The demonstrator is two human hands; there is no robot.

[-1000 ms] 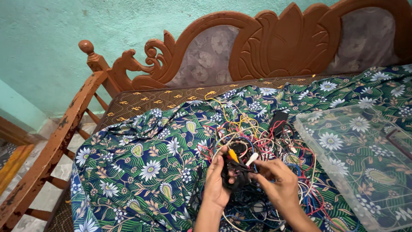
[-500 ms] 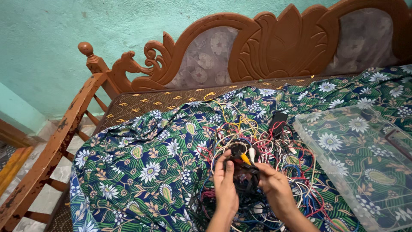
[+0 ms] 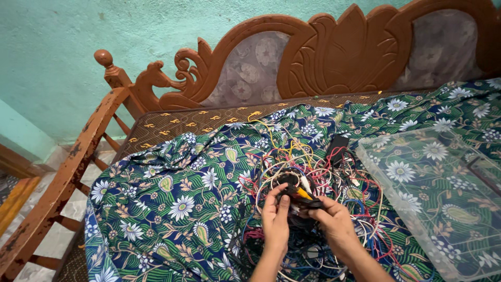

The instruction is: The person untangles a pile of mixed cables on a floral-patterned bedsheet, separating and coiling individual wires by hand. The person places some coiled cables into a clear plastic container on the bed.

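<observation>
A tangled heap of coloured wires (image 3: pixel 318 172) lies on a floral green and blue cloth (image 3: pixel 182 198). My left hand (image 3: pixel 275 220) and my right hand (image 3: pixel 333 223) both grip a coiled black cable bundle (image 3: pixel 293 189) whose yellow, white and red plugs (image 3: pixel 303 192) stick out between them. The bundle sits just above the wire heap, near its lower middle. A black adapter block (image 3: pixel 338 145) rests at the heap's upper right.
A clear plastic lid or tray (image 3: pixel 443 193) lies on the cloth to the right. The carved wooden headboard (image 3: pixel 313 57) runs along the back, a worn wooden side rail (image 3: pixel 68 172) along the left, with floor beyond it.
Both hands have carried the cable bundle up and slightly right, further over the wire heap. The plugs now point right, lying flatter between the hands.
</observation>
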